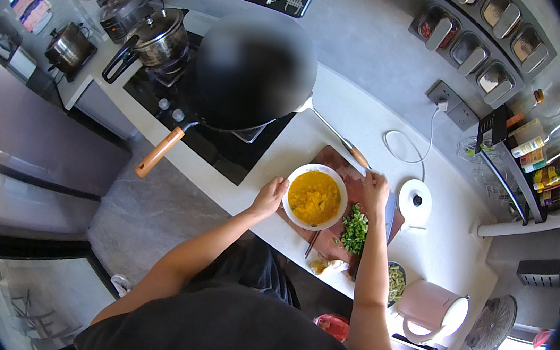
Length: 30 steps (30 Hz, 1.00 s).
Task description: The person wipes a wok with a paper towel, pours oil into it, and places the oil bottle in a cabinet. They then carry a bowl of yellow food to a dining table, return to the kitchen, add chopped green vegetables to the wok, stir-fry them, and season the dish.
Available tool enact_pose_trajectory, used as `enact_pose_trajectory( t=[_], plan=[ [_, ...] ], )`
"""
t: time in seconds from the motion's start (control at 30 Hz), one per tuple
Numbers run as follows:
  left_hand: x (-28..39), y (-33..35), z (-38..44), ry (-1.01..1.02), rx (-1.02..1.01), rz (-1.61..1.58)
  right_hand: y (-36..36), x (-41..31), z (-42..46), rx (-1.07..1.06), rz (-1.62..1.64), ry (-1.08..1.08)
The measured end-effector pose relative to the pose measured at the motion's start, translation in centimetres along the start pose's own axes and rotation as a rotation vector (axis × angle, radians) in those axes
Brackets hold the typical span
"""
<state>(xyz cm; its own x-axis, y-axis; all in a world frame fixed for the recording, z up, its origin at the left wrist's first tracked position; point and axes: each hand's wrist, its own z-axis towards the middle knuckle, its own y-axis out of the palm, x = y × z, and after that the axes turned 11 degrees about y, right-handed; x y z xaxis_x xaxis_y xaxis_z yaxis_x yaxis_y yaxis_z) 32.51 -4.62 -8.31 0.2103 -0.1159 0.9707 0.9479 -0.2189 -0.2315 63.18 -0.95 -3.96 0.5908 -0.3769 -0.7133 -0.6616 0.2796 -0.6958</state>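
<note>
My left hand (269, 197) holds the left rim of a white bowl (339, 219) with yellow beaten egg (314, 198) in it. The bowl is over a brown wooden cutting board (333, 156); I cannot tell if it rests there. My right hand (376, 191) is over the board's right side with fingers curled, at the end of a spatula's wooden handle (359, 157). Whether it grips the handle is unclear. Chopped green onion (355, 230) lies between bowl and right forearm. A knife blade (389, 214) shows beyond that forearm, and chopsticks (312, 244) stick out below the bowl.
A wok (254, 82), partly blurred, sits on the black gas hob (217, 154), its wooden handle (159, 152) jutting over the counter edge. Behind is a pressure cooker (159, 37). Rightward are a corded white appliance (414, 199), a bowl of green pieces (395, 283) and a pink kettle (429, 306).
</note>
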Motion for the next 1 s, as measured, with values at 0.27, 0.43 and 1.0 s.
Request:
enact_pose_trajectory(
  t=[0.27,0.43,1.0],
  plan=[
    [-2.9,1.7,1.2,0.044,-0.034,0.029,0.0,0.2,-11.1,-0.239,0.275,0.112],
    [-1.7,1.5,1.6,0.092,-0.018,-0.01,2.4,1.9,-11.0,0.075,0.148,-0.158],
    [11.9,-2.8,-8.7,0.282,-0.843,-0.328,-0.6,-8.3,-42.5,0.541,0.775,0.496]
  ],
)
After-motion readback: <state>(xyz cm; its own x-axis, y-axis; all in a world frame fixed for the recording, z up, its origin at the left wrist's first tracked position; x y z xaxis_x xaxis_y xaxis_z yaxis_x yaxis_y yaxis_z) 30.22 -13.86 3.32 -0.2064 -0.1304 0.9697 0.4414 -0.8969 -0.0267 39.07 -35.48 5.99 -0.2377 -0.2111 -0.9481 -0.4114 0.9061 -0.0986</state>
